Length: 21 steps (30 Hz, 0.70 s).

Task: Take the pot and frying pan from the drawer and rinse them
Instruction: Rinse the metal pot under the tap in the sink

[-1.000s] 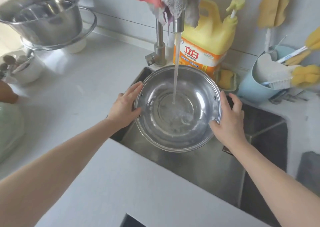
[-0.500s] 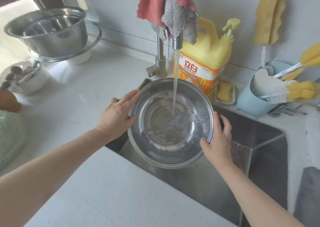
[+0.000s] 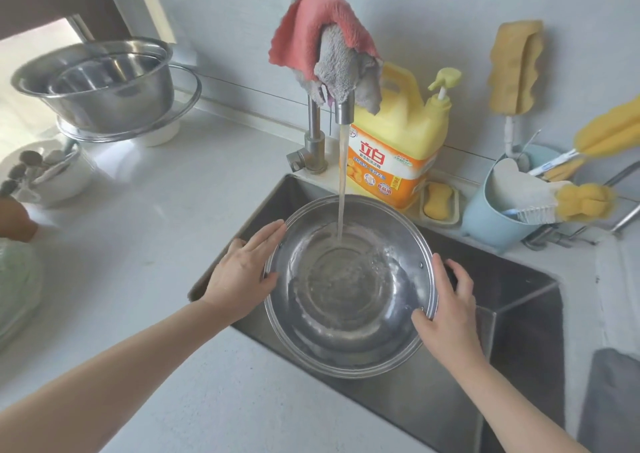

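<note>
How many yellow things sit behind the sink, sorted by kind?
Detergent jug: 1
Sponge in the dish: 1
Sponge on a stick, upright against the wall: 1
Sponge brushes at the blue holder: 2
Total: 5

Site: home kitchen | Evidence: steel sink [image 3: 512, 300] set in white counter [image 3: 145, 245]; faucet [image 3: 313, 130] was running; dish soap jug [image 3: 398, 148] far; sponges in blue caddy [image 3: 491, 217] right; steel bowls [image 3: 100, 82] far left.
</note>
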Tool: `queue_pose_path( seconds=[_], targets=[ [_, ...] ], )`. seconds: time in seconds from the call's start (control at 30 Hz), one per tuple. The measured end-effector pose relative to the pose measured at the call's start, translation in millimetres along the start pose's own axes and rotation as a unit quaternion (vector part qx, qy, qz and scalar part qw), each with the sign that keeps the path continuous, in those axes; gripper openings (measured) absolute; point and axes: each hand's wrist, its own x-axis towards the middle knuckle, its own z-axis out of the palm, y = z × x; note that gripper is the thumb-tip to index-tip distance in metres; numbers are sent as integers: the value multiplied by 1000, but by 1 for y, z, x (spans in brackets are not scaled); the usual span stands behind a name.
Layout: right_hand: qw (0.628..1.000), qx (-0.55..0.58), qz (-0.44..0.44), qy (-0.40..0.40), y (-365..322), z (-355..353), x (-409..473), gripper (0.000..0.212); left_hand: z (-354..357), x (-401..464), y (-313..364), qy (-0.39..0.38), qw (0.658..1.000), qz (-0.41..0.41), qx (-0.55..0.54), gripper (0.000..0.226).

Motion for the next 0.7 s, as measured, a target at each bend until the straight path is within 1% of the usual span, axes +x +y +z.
queue_pose_path(
  seconds=[0.33,0.57,0.7],
  targets=[
    [999,-46,-6,2,13,-32,13,93,27,1,18,7,997,-15,-78,79],
    [998,-29,-33,48,12,-33,22,94,24,11,22,78,996,22,-43,83],
    [996,-4,-36,81,14,-26,28,96,22,20,24,141,988,53,-16,84]
  ],
)
